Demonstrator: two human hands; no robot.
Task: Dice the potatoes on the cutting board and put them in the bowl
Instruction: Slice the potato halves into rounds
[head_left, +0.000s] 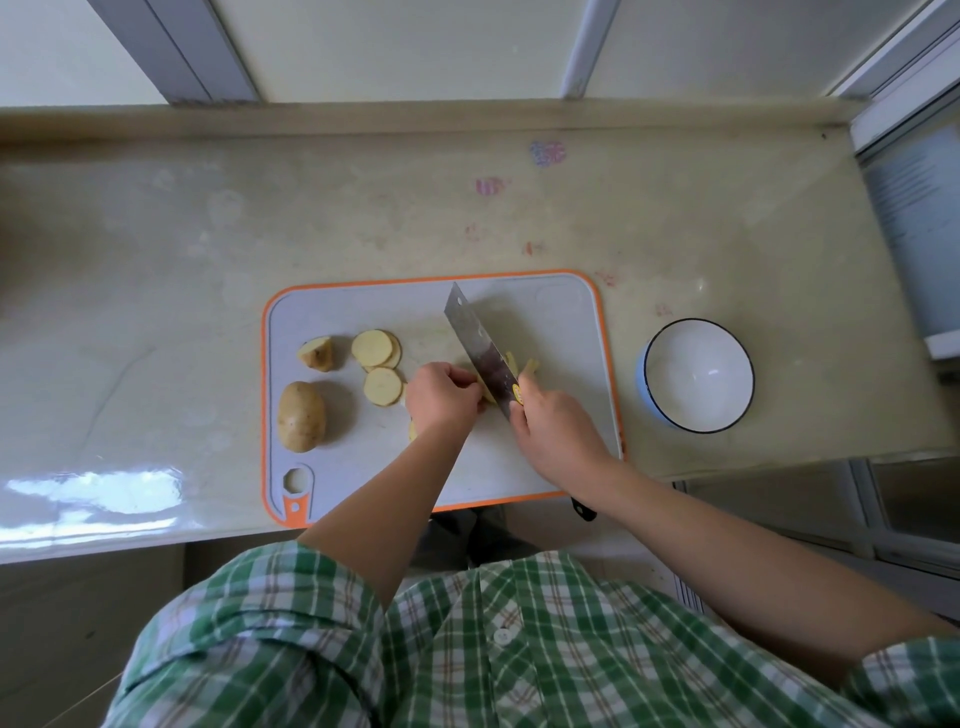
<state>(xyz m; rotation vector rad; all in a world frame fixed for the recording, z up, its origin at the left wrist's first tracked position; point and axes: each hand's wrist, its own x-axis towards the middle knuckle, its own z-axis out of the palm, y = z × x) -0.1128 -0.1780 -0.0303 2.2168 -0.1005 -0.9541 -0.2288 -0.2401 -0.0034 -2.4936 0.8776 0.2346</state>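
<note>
A grey cutting board with an orange rim lies on the counter. On its left sit a whole potato, a potato end piece and several round slices. My right hand grips a cleaver, blade pointing away and down on the board. My left hand, fingers curled, holds potato slices against the blade's left side. Cut potato strips show just right of the blade. The white bowl with a dark rim stands right of the board and holds nothing.
The beige counter runs wide to the left and behind the board, with small coloured stickers near the back wall. The counter's front edge lies just below the board. A window frame borders the right end.
</note>
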